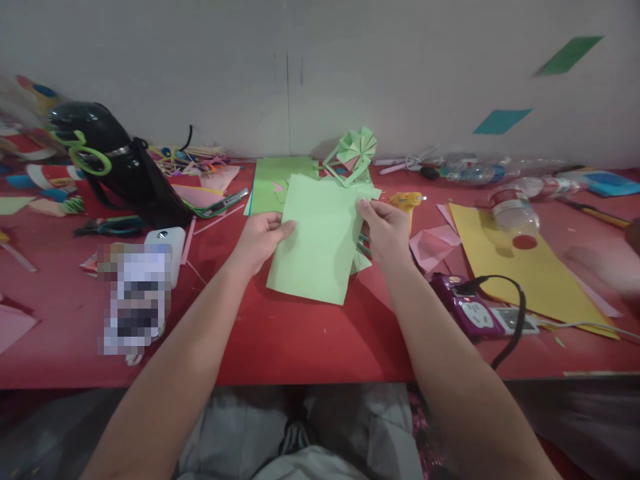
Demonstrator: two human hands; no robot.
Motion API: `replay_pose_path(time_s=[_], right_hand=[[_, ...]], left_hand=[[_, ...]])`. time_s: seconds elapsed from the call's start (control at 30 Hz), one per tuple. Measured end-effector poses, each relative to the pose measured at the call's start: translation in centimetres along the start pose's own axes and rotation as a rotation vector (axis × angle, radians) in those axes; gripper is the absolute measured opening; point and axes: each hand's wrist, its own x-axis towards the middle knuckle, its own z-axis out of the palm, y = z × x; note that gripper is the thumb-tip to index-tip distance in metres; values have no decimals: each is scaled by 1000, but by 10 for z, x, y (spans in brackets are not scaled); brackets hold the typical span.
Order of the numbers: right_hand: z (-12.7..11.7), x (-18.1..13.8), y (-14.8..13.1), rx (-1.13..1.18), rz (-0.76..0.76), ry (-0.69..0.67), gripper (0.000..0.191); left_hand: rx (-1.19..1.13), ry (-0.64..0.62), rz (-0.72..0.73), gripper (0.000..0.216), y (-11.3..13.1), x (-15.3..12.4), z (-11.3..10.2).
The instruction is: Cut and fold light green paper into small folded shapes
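Each grip pinches the flat light green paper sheet [315, 243], left hand [260, 237] on its left edge, right hand [386, 230] at its top right corner, low over the red desk [300, 340], and I think a hard tug could rip it.

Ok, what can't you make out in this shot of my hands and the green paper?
Head view, green paper sheet, pinched by the left hand and right hand: it hides the red table under it.
Head view, pixelated item left of the sheet: masked, unreadable.
Head view, blurred shape at the right edge: cut off, unidentifiable.
Head view, bottle label: too small to read.
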Motion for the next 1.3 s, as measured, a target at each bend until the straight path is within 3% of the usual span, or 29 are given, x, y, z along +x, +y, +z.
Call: replay_pose_path(time_s=[0.23, 0.43, 0.63, 0.73, 0.93, 1.13, 1.3], right_hand=[[-3, 3, 4, -27, -70, 36, 49], [-7, 7, 5, 27, -52, 83, 46], [-6, 9, 10, 50, -93, 127, 42], [-6, 9, 11, 51, -96, 134, 40], [-10, 13, 14, 11, -118, 145, 46], [-11, 13, 15, 40, -137, 123, 45], [-9, 12, 14, 137, -87, 188, 33]], left_hand=[[374, 196, 185, 36, -1, 1, -5], [333, 89, 240, 20, -2, 5, -3], [554, 216, 232, 37, -4, 6, -7], [539, 219, 224, 37, -4, 6, -8], [400, 5, 245, 18, -7, 8, -8], [714, 172, 197, 30, -7, 7, -12], [659, 161, 210, 38, -4, 6, -14]])
